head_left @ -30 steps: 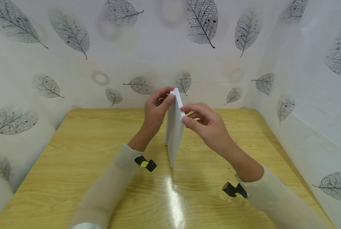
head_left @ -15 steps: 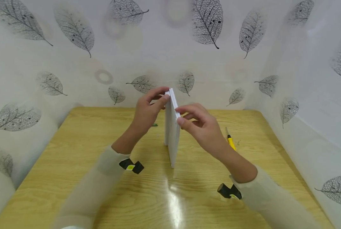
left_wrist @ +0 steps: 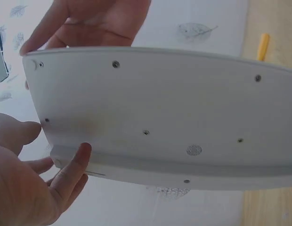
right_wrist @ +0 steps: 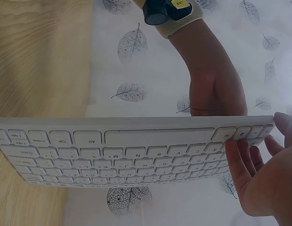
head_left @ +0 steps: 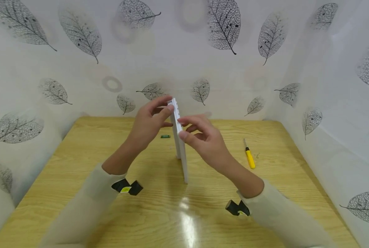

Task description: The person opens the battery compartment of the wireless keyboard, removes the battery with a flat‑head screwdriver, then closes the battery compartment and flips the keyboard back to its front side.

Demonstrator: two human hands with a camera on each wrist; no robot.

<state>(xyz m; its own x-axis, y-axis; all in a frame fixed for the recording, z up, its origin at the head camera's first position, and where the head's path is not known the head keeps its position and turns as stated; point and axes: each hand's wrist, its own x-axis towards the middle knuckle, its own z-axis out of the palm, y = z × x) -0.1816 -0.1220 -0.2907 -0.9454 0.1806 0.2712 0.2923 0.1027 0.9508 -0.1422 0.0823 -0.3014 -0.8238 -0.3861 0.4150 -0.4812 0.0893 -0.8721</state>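
A white computer keyboard (head_left: 182, 151) stands upright on one short end on the wooden table. My left hand (head_left: 145, 125) grips the far corner of its top end between thumb and fingers. Nearer to me, my right hand (head_left: 204, 143) pinches the other corner of that same end. In the left wrist view, the keyboard's plain back (left_wrist: 150, 103) shows several small screw points and a raised strip along one long side. Rows of white keys (right_wrist: 136, 153) face the right wrist camera, with the right fingers (right_wrist: 240, 160) lying over the end keys.
A yellow-handled screwdriver (head_left: 250, 157) lies on the table (head_left: 110, 144) to the right, beside a few tiny dark bits (head_left: 257, 156). Behind the keyboard, to its left, lies a small green battery (head_left: 165, 136). Leaf-patterned cloth (head_left: 184, 62) rises around the back and sides.
The keyboard's top end has tilted to the left, and both hands have moved left with it. The battery and screwdriver, hidden at first, have come into view.
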